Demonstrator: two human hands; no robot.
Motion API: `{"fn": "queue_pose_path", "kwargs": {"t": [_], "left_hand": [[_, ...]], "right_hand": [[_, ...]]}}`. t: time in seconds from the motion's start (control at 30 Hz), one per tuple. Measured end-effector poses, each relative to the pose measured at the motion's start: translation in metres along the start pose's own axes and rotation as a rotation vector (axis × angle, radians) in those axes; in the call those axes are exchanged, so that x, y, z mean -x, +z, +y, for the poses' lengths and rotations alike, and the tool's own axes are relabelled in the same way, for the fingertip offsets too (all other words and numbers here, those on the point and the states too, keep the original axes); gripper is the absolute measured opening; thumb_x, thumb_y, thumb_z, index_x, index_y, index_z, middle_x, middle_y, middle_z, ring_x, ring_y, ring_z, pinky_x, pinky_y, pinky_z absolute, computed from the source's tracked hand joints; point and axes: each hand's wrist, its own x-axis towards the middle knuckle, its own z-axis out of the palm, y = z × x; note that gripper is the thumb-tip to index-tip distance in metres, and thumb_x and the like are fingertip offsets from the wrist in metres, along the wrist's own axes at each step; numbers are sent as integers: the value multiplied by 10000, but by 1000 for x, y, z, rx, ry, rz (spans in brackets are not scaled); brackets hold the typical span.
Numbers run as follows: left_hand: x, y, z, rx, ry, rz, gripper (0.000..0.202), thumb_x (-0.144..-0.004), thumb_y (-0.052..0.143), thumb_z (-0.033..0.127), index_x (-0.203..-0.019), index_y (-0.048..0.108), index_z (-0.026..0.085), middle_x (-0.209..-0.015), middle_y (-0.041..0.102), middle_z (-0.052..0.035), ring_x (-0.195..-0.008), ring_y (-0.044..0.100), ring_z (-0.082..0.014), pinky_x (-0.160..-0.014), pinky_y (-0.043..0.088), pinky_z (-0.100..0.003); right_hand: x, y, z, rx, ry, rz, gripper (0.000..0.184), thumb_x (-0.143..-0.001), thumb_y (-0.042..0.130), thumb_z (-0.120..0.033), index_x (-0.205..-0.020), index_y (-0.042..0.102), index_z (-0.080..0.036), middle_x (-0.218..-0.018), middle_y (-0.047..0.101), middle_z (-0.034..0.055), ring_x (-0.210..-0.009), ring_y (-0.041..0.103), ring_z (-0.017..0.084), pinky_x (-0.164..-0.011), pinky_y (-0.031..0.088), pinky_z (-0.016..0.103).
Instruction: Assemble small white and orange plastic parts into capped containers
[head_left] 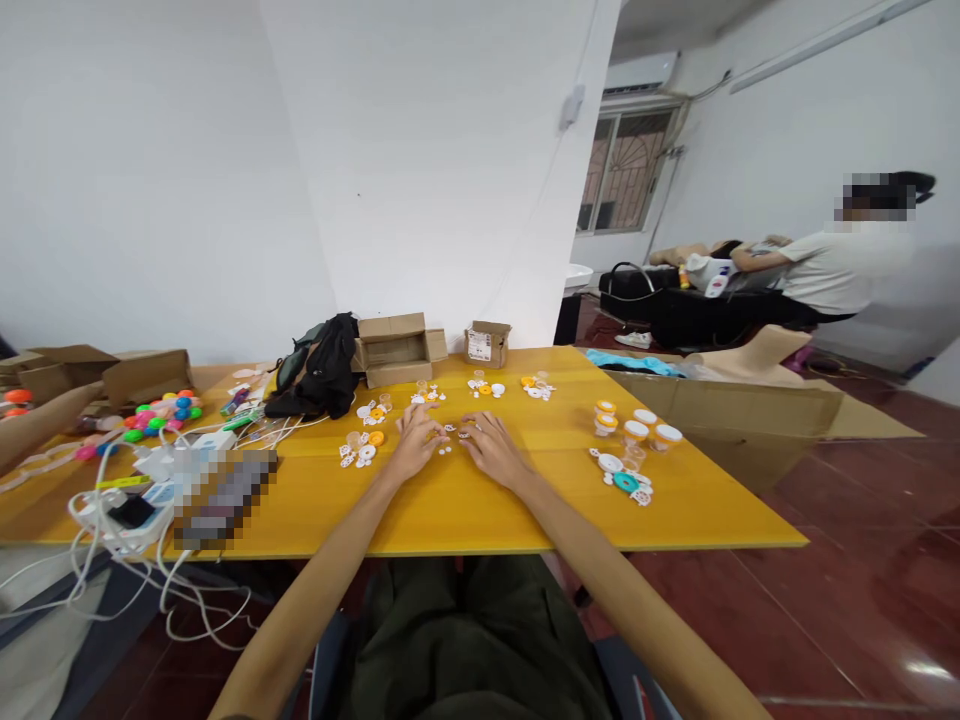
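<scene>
My left hand (414, 442) rests low over the yellow table (450, 520), fingers spread and slightly bent, with nothing visible in them. Facing it, my right hand (495, 448) has its fingers apart and curved downward. A small white part (463, 434) lies right at my right fingertips; whether they touch it I cannot tell. Between the hands are another small white part (450, 428) and a few tiny white discs (445, 450). Left of my left hand sits a group of white wheel-like pieces (365, 455) with an orange ring (376, 438) and clear cups.
Orange-lidded jars (636, 430) and a teal ring (626, 482) with white pieces stand to the right. Cardboard boxes (396, 350) and a black backpack (319, 365) are behind. Cables and a power strip (142, 510) crowd the left. Another person (832, 265) sits far right.
</scene>
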Motion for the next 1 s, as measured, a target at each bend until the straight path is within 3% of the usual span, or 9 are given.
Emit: {"fn": "queue_pose_path", "kwargs": {"t": [0.37, 0.67, 0.8, 1.0], "left_hand": [[-7, 11, 7, -36, 31, -89, 137, -875, 592, 223, -816, 716, 224, -1298, 545, -70, -1258, 393, -308, -1009, 344, -514], [9, -11, -11, -112, 15, 88, 105, -878, 573, 250, -948, 652, 243, -1139, 583, -64, -1119, 499, -254, -978, 402, -411], [16, -14, -19, -115, -92, 16, 121, -855, 597, 278, -969, 618, 242, -980, 615, -46, -951, 600, -232, -849, 470, -350], [17, -8, -20, -172, -157, -35, 160, -815, 648, 322, -946, 617, 235, -963, 644, -59, -943, 630, -253, -801, 479, -337]], "right_hand": [[-1, 5, 1, -11, 9, -14, 162, -888, 548, -146, -957, 671, -225, -1119, 634, 99, -1067, 551, 250, -869, 451, 407], [-2, 6, 1, -29, -20, -22, 183, -908, 526, -175, -959, 694, -227, -1100, 631, 105, -1052, 551, 255, -875, 452, 418], [-12, 10, -5, -48, -57, -25, 195, -908, 523, -169, -972, 695, -237, -1085, 632, 97, -1039, 557, 249, -873, 458, 418], [-27, 19, -14, -56, -84, -97, 149, -899, 554, -174, -880, 697, -213, -1097, 629, 109, -1055, 550, 248, -885, 456, 413]]}}
